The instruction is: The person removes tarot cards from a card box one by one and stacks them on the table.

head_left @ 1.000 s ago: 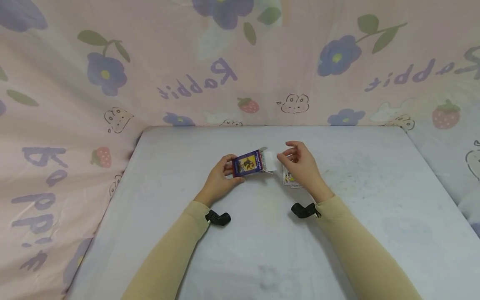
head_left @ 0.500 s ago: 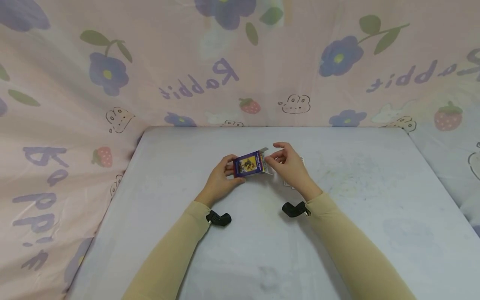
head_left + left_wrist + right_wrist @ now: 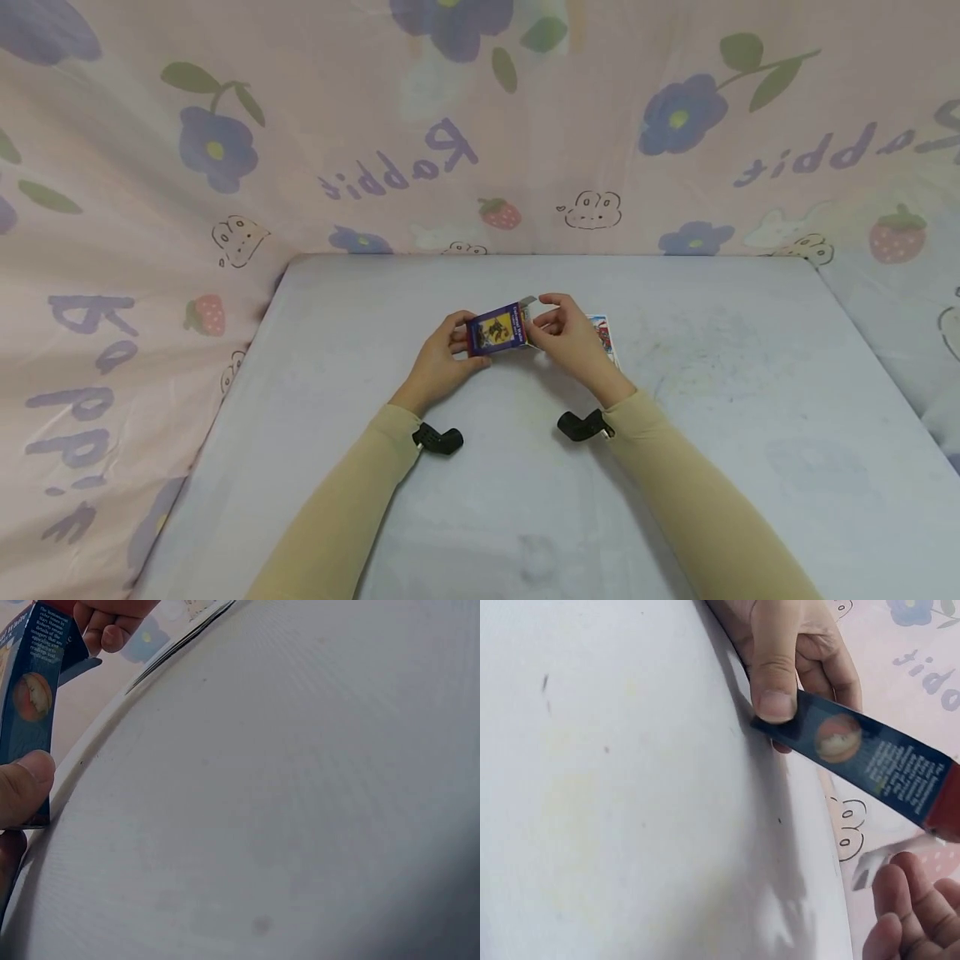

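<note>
My left hand [image 3: 437,364] holds a small blue-purple card box [image 3: 495,331] with a yellow picture, thumb on its near narrow side and fingers behind. The box is tilted above the table, its end facing right. At that end, a small grey flap [image 3: 528,300] stands out. My right hand [image 3: 579,343] is there, fingers loosely bent at the end of the box. In the right wrist view a blurred white flap [image 3: 874,868] lies against the right fingertips [image 3: 894,879]. Picture cards [image 3: 602,332] lie on the table, partly hidden under the right hand.
A white-covered table [image 3: 480,500] spreads around both hands. Behind it and at the sides hangs a pink cloth [image 3: 300,125] with flowers, rabbits and lettering. Black wrist cameras [image 3: 438,439] sit on both sleeves, close above the table.
My right hand has moved left from over the cards to the box's end, and the large white flap there is now mostly hidden. The left hand and box have barely moved.
</note>
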Demonstrator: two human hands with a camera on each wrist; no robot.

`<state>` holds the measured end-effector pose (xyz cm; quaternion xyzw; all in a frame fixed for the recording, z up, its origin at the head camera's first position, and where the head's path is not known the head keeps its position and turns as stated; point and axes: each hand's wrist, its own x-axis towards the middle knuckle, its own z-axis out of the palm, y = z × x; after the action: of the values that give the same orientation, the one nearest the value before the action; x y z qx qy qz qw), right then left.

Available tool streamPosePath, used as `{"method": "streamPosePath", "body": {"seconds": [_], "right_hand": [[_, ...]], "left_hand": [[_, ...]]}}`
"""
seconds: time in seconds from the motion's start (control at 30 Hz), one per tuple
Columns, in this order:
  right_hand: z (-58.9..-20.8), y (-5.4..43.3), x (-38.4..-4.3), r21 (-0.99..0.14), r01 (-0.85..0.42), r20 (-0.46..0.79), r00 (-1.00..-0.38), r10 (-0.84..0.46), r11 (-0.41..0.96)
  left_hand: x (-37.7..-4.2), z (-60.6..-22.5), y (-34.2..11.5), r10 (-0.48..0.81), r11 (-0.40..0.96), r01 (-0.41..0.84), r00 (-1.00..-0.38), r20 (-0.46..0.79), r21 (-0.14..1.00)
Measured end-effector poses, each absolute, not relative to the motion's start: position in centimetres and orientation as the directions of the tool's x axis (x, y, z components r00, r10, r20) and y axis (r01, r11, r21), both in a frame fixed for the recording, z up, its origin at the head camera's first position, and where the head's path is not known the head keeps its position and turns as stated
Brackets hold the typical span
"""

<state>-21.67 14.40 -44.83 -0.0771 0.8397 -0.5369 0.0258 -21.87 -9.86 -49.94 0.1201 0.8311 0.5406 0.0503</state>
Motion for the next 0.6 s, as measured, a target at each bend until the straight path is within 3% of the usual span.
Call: {"method": "streamPosePath", "body": {"seconds": [0.6], "right_hand": [[-44.49, 14.40, -21.58, -0.897, -0.089, 0.021, -0.987, -0.158, 0.434]], "left_hand": [[-22.01, -50.05, -9.87, 0.253, 0.402, 0.145, -0.966, 0.043, 0.904]]}}
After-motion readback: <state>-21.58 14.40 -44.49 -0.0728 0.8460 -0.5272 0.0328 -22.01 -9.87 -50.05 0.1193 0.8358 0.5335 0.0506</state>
